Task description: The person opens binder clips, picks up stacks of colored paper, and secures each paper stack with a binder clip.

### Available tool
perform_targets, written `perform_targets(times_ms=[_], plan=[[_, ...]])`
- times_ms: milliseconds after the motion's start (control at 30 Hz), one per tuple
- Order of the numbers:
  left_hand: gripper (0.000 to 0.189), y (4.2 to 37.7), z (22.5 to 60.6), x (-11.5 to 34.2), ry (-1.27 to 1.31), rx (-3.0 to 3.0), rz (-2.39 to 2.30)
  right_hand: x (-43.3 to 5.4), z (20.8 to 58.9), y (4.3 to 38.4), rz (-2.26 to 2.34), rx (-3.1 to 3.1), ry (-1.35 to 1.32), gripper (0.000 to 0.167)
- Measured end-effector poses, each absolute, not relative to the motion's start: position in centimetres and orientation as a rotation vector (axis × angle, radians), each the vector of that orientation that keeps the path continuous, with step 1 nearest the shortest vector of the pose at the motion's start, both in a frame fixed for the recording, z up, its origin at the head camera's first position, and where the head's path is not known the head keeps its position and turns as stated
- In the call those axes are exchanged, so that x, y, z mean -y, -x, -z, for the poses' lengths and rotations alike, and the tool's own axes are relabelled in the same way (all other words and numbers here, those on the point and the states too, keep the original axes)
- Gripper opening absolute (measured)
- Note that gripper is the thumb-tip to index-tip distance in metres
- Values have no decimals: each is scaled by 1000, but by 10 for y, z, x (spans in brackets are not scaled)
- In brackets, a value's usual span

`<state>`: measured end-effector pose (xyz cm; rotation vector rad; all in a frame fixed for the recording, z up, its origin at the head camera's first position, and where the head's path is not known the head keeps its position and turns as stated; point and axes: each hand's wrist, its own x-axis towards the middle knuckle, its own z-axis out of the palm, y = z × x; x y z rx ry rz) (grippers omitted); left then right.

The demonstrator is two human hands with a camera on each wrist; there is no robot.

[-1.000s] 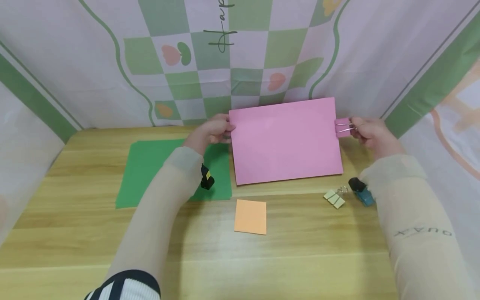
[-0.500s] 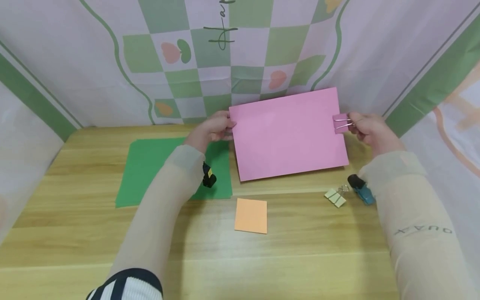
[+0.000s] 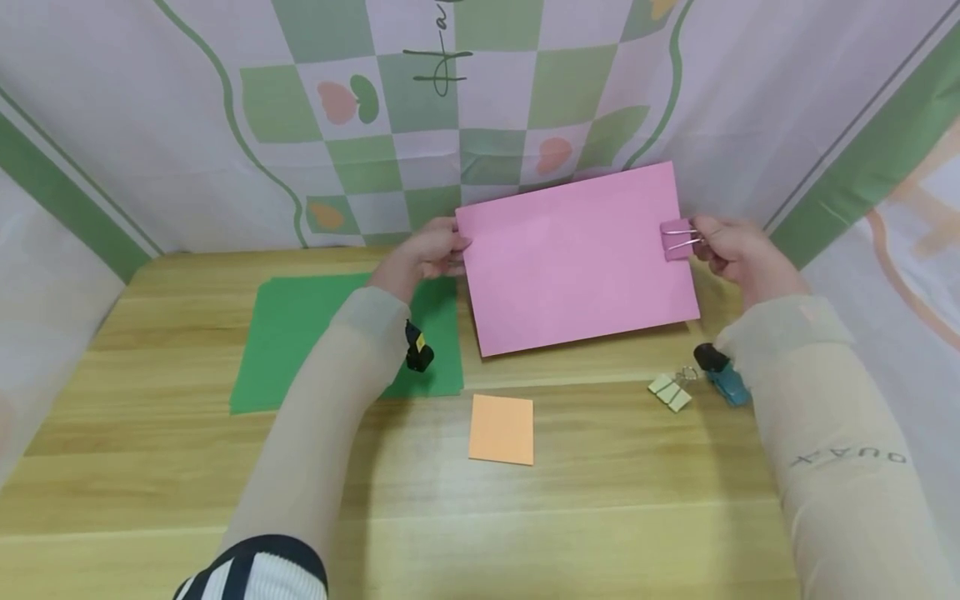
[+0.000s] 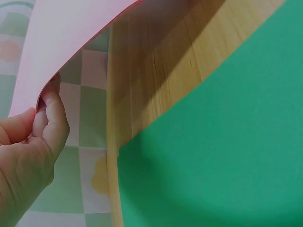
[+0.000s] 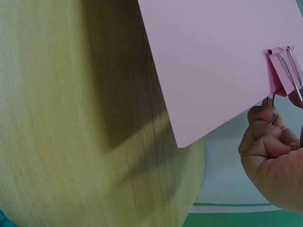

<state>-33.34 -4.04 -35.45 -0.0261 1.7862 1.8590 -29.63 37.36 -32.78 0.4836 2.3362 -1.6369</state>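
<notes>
A stack of pink paper is tilted up off the table, its right side higher in the head view. My left hand pinches its left edge, thumb on the front and fingers behind, as the left wrist view also shows of the paper. At the right edge a pink binder clip sits over the paper. My right hand pinches the clip's wire handles; in the right wrist view the clip has its body over the paper's edge.
Green paper lies on the table at left, under the left forearm. An orange sticky-note pad lies front centre. A pale yellow binder clip and a blue clip lie by the right wrist. A patterned curtain hangs behind.
The pink paper's right side has risen and the sheet tilts more. The pink binder clip has moved left, further onto the paper's edge, with the right hand following slightly up and left.
</notes>
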Motion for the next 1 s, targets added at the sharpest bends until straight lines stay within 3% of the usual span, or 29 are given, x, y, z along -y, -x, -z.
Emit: perform_targets(times_ms=[400, 600, 833, 1000], plan=[[34, 336, 359, 42, 52, -1802, -1874, -368, 331, 302, 1623, -2168, -447, 37], [30, 339, 359, 41, 61, -1811, -1902, -371, 333, 305, 1641, -2105, -441, 29], [31, 338, 359, 32, 62, -1834, -1882, -384, 336, 300, 1438, -2198, -393, 62], [18, 338, 361, 24, 46, -1865, -1839, -393, 342, 296, 1318, -2242, -360, 67]])
